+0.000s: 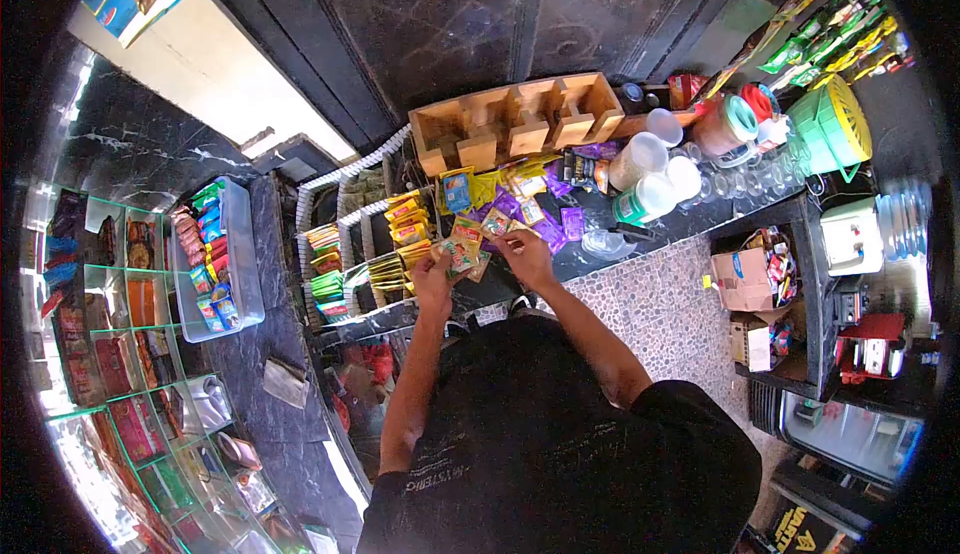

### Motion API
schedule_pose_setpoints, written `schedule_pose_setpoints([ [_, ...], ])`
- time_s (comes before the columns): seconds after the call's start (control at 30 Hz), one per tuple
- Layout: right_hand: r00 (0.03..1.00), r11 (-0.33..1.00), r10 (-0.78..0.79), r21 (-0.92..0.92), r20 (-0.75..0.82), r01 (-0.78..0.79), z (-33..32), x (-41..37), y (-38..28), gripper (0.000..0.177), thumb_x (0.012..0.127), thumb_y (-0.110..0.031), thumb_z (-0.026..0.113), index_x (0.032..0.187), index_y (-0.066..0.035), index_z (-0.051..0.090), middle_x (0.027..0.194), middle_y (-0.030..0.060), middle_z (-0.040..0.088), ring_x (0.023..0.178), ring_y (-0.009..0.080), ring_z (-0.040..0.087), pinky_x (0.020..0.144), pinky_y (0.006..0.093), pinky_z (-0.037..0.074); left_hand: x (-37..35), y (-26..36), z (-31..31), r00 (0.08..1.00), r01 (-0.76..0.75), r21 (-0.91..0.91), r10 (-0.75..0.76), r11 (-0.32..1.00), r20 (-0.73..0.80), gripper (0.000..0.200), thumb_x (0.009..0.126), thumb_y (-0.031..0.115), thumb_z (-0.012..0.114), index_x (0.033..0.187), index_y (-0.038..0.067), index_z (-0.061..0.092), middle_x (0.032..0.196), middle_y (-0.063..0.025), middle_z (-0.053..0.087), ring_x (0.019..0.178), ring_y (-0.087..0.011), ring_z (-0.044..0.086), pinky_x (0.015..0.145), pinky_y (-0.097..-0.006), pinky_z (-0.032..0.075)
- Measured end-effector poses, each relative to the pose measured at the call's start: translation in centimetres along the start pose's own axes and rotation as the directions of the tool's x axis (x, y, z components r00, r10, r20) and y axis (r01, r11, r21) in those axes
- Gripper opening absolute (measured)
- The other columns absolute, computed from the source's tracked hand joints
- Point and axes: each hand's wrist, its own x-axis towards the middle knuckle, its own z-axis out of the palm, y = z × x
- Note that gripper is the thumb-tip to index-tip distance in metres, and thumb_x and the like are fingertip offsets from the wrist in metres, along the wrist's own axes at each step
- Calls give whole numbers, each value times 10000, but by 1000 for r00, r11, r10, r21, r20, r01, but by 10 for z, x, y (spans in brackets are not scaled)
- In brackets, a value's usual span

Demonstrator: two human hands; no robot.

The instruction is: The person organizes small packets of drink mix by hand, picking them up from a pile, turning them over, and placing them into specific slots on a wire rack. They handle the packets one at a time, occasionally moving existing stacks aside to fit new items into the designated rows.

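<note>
My left hand (432, 279) is closed on several small sachets (464, 233) with green, red and yellowish print, fanned out over the counter. In a pinch, my right hand (528, 257) holds a similar sachet (494, 222) by its edge, beside that fan. Purple sachets (572, 222) lie loose on the counter just beyond my hands. Yellow packets (483, 189) and a blue-and-yellow packet (456, 192) are there too. Left of my left hand, a white-edged divided holder (352, 216) contains upright rows of yellow sachets (388, 271) and green sachets (328, 287).
A wooden compartment rack (528, 137) stands at the counter's back. Plastic jars (640, 159), glasses and a green bucket (826, 124) line the right. At left are a clear bin (250, 269) of packets and glass shelves (112, 329). An open carton (742, 279) sits lower right.
</note>
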Motion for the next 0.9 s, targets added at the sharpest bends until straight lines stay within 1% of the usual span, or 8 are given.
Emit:
schedule_pose_setpoints([
  [0.07,989,888,-121,-453,-84,70,-8,0,15,538,789,-240,784,1272,-83,606,1171,182,621,1091,372,584,953,475,483,4,-9,-1,998,-69,94,69,993,11,202,957,74,611,1149,12,597,1097,-79,618,1051,-225,652,795,-419,622],
  [0.13,993,852,-68,-524,-92,10,-11,0,18,572,784,-242,788,1296,-94,580,1233,185,579,1143,394,538,984,490,456,-3,0,12,993,26,-144,-42,989,-110,147,951,89,517,1073,8,525,1026,-92,633,931,-240,660,728,-425,626],
  [0.27,994,781,-109,-620,-21,73,-17,4,46,611,770,-269,807,1305,-101,565,1305,172,521,1194,409,484,994,513,437,-6,0,23,994,96,-196,-104,976,-32,169,985,154,498,1143,106,460,1100,-123,595,1049,-267,652,823,-504,584],
  [0.5,976,868,-154,-492,-152,61,-25,10,59,576,758,-315,828,1232,-73,607,1121,166,633,1079,370,578,933,485,477,-19,21,42,988,148,-186,-137,971,72,320,1002,56,367,1318,78,321,1177,-209,599,976,-379,709,754,-457,620],
  [0.6,984,896,-16,-439,-175,-63,-26,16,59,478,795,-342,809,1132,-42,652,967,159,697,918,353,655,838,456,519,-15,20,38,977,146,-165,-117,975,178,300,1015,67,348,1311,60,392,1177,-198,604,972,-371,709,747,-442,621],
  [0.7,967,968,165,-156,-193,-196,-27,22,51,417,868,-375,757,1046,-6,682,907,168,723,816,334,691,745,431,531,-9,16,35,963,169,-129,-136,977,232,284,1029,101,365,1285,40,474,1177,-175,613,966,-353,713,733,-420,619],
  [0.77,992,993,57,-93,-109,-67,-28,28,48,416,928,-389,699,1028,14,697,904,157,728,803,249,696,717,380,520,-6,16,35,959,176,-122,-142,977,246,278,1040,129,390,1271,33,510,1173,-162,619,961,-341,715,721,-407,619],
  [0.9,978,988,152,4,146,-154,-37,23,0,413,955,-389,670,1060,8,710,865,113,723,781,155,658,714,336,514,-8,21,49,933,251,-81,-219,965,287,333,1039,214,505,1327,47,502,1142,-133,649,903,-295,727,678,-384,618],
])
